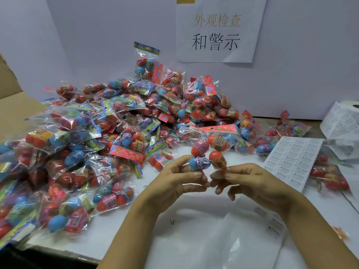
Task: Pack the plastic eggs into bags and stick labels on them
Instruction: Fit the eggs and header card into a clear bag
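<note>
Four plastic eggs [208, 155] in one clear bag are held up over the middle of the table, between both hands, just in front of the big heap. Left hand [181, 178] pinches the bag's lower left corner by the blue egg [199, 163]; right hand [250, 178] pinches the lower right, under an orange egg [217, 159]. Both grips are narrow, fingertip holds on film rather than on the eggs.

Such a pack should be very light. Hard, smooth, rounded shells inside slick, crinkly cellophane will likely roll and shift, so the film edge or the printed pink header strip [218, 129] at the far end looks the safest place to grip. A label probably needs a flat stretch of film pressed against a shell.

Near and right of the hands lies a white sheet of small printed labels [291, 160], matte paper in neat rows. Further right, loose label backing [342, 123] curls up. Glossy filled bags [120, 121] pile high to the left and far side. Flat clear film [223, 239] lies on the white table [108, 233] nearest the person. On the far wall hangs a paper sign [219, 30].
</note>
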Tool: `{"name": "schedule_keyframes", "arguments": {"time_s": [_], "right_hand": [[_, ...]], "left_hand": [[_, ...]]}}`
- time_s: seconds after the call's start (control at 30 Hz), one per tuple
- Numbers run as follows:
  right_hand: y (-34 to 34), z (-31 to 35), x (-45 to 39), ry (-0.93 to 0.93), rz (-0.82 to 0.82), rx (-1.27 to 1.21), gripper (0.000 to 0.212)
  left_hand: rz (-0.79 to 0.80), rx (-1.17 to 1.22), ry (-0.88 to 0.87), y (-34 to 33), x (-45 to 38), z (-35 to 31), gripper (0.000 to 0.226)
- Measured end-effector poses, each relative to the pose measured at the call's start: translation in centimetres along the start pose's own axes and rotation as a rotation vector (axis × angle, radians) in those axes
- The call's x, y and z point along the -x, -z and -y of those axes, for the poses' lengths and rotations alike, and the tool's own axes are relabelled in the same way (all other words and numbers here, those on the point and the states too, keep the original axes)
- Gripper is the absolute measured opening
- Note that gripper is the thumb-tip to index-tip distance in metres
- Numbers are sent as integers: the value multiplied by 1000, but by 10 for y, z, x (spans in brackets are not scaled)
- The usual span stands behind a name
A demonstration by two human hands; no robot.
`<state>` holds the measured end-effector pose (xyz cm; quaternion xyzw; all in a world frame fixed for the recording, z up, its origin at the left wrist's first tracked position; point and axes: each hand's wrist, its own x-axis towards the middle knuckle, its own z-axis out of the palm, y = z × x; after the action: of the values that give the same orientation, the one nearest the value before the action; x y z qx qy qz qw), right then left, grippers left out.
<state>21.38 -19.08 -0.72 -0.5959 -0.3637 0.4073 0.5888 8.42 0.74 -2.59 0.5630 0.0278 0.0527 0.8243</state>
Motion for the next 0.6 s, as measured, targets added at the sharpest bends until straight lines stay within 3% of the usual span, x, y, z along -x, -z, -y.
{"name": "schedule_keyframes", "arguments": {"time_s": [0.1,0.23,0.6], "right_hand": [[5,2,1,-20,-20,-30,41],[9,2,3,-8,-55,-19,28],[9,-4,-5,9,-397,84,20]], "left_hand": [[34,59,14,2,0,0,34],[45,52,18,4,-1,1,32],[-99,-99,-28,1,-5,9,28]]}}
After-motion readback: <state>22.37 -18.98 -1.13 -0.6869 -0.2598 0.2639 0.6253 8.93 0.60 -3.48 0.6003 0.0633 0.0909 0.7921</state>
